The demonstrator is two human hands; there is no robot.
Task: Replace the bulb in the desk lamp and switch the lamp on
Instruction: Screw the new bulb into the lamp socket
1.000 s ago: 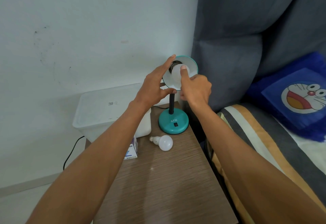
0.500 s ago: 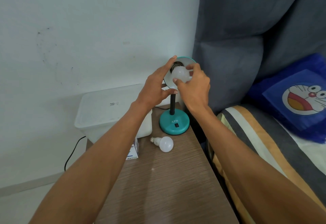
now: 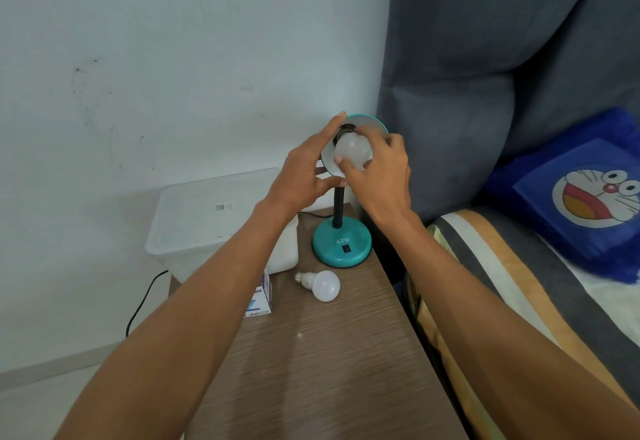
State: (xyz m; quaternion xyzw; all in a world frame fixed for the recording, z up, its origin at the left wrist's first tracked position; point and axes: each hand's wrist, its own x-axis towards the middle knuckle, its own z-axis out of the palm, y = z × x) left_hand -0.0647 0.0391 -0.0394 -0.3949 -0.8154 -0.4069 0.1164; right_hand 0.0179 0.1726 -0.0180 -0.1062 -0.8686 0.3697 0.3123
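Note:
A teal desk lamp stands at the far end of the wooden table, its round base [image 3: 342, 245] carrying a black switch [image 3: 346, 249]. Its shade [image 3: 372, 124] faces me. My left hand [image 3: 304, 176] grips the shade's left rim. My right hand [image 3: 377, 169] wraps its fingers around a white bulb [image 3: 351, 150] that sits at the shade's socket. A second white bulb [image 3: 320, 285] lies on its side on the table, in front of the base.
A small bulb carton [image 3: 261, 301] stands left of the loose bulb, half hidden by my left forearm. A white plastic box [image 3: 207, 218] sits behind it against the wall, with a black cable [image 3: 145, 301] below. A bed with a blue cushion [image 3: 581, 197] borders the table's right edge [image 3: 408, 318].
My right hand has turned around the bulb in the shade: first a fingertip rested on it, now the fingers wrap it. My left hand stays on the shade.

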